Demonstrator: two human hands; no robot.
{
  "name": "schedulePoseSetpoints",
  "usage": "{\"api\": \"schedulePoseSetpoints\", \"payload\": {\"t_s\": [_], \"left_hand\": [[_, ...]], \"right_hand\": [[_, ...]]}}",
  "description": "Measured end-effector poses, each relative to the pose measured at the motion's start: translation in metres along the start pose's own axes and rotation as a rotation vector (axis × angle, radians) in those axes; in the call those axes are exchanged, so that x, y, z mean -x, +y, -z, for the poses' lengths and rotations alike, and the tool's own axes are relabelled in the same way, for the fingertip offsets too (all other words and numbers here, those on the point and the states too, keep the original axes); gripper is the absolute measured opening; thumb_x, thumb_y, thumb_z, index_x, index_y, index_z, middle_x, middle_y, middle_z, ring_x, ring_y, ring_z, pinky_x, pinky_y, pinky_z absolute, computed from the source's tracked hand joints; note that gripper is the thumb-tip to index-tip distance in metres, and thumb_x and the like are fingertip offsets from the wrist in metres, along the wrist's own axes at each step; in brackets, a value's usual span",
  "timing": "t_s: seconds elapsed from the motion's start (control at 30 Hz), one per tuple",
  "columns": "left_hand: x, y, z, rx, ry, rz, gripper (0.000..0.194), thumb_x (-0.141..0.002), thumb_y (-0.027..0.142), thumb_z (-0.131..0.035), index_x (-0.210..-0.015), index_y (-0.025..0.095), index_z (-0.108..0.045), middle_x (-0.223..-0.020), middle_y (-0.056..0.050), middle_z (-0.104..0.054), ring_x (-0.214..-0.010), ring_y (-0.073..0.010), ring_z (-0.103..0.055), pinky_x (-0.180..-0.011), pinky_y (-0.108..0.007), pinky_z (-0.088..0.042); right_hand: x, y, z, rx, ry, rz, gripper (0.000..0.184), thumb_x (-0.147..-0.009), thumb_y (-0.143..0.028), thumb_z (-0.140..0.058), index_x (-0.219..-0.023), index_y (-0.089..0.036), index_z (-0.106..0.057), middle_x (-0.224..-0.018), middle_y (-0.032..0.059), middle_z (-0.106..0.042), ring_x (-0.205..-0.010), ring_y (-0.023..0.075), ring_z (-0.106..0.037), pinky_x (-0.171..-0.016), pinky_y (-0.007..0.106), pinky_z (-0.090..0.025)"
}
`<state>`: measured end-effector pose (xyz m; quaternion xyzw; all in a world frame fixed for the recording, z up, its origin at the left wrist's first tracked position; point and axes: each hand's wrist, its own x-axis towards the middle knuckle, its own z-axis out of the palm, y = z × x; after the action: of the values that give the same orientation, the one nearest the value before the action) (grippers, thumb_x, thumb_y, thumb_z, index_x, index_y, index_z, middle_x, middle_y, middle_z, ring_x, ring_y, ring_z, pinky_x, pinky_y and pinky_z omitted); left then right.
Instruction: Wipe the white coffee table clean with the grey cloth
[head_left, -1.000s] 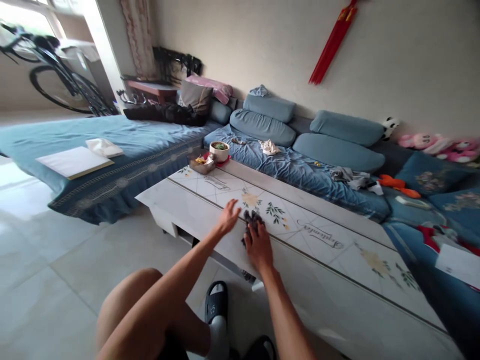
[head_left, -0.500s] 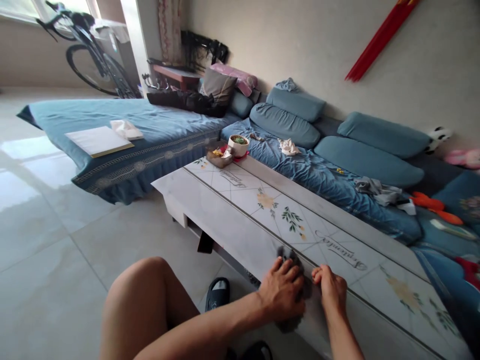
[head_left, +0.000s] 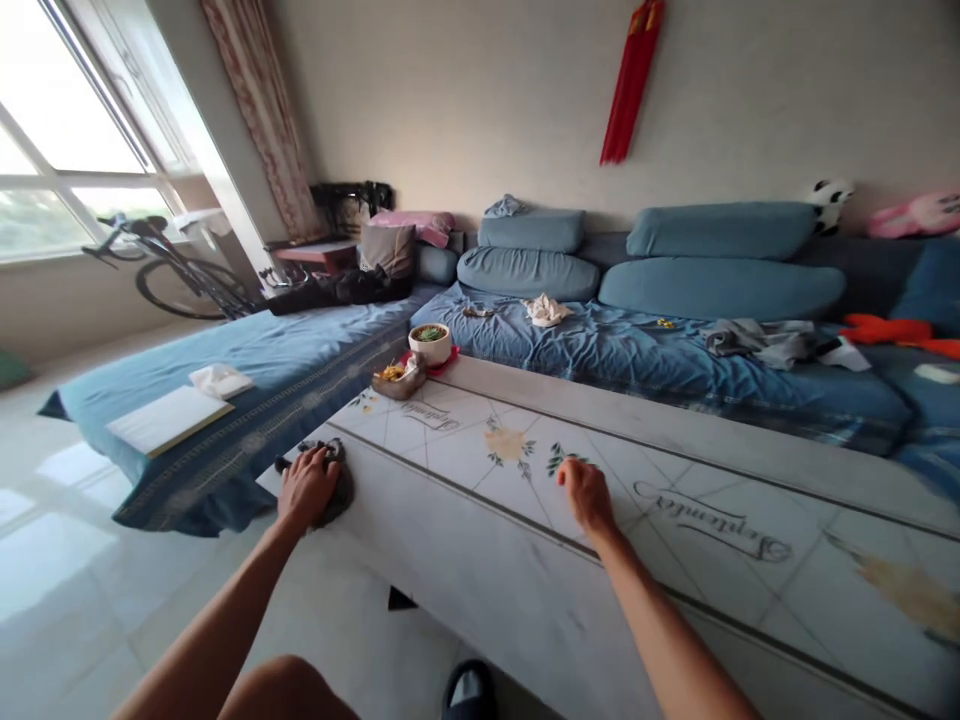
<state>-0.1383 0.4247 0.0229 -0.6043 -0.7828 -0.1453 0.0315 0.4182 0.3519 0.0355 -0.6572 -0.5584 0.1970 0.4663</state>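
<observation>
Pressed to the left end of the long white coffee table [head_left: 450, 560] is a dark grey cloth [head_left: 341, 492], bunched under my left hand [head_left: 309, 485]. My fingers curl over its top, and its edges stick out around them. My right hand [head_left: 586, 492] is closed in a loose fist above the patterned strip [head_left: 480, 440] along the tabletop, near a printed green sprig. No object shows in that fist. Beyond my left hand, at the far left corner, stand a brownish translucent tray [head_left: 397, 385] with small items and a white pot [head_left: 430, 345] holding a succulent.
A blue-covered sofa [head_left: 510, 330] runs behind the table, with crumpled cloths [head_left: 546, 310] and grey clothing [head_left: 761, 342] on it. To the left, a white board or book [head_left: 169, 418] and a tissue pack [head_left: 220, 380] lie on the chaise. My slippered foot [head_left: 469, 690] is below the table's edge.
My left hand has slid the cloth from the near middle of the table to its left end. My right fist has shifted left and farther onto the patterned strip. The view has turned and levelled.
</observation>
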Motion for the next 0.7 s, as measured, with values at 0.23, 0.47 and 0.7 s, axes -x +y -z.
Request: {"api": "schedulePoseSetpoints", "payload": {"t_s": [0.23, 0.47, 0.7], "left_hand": [[-0.008, 0.16, -0.053, 0.04, -0.004, -0.294, 0.069, -0.106, 0.05, -0.058, -0.163, 0.012, -0.063, -0.178, -0.023, -0.057, -0.171, -0.0398, -0.046, -0.144, -0.056, -0.037], [-0.116, 0.303, -0.101, 0.153, -0.047, -0.354, 0.065, -0.105, 0.038, -0.059, -0.162, 0.008, -0.061, -0.18, -0.028, -0.052, -0.168, -0.0389, -0.051, -0.143, -0.054, -0.038], [-0.209, 0.379, -0.124, 0.152, -0.081, -0.381, 0.059, -0.104, 0.036, -0.06, -0.157, 0.009, -0.065, -0.173, -0.027, -0.06, -0.165, -0.0364, -0.053, -0.139, -0.047, -0.039]], "right_hand": [[0.003, 0.023, -0.017, -0.172, -0.127, -0.016, 0.059, -0.101, -0.075, -0.046, -0.066, -0.033, -0.024, -0.055, -0.0046, -0.029, -0.057, 0.0165, -0.027, -0.055, 0.033, -0.023], [0.008, 0.027, -0.015, -0.184, -0.175, -0.03, 0.065, -0.109, -0.078, -0.044, -0.067, -0.032, -0.026, -0.057, -0.0047, -0.029, -0.058, 0.016, -0.027, -0.054, 0.034, -0.023], [0.012, 0.03, -0.021, -0.203, -0.15, 0.002, 0.073, -0.113, -0.084, -0.038, -0.063, -0.031, -0.03, -0.053, -0.003, -0.037, -0.054, 0.0151, -0.03, -0.053, 0.033, -0.022]]}}
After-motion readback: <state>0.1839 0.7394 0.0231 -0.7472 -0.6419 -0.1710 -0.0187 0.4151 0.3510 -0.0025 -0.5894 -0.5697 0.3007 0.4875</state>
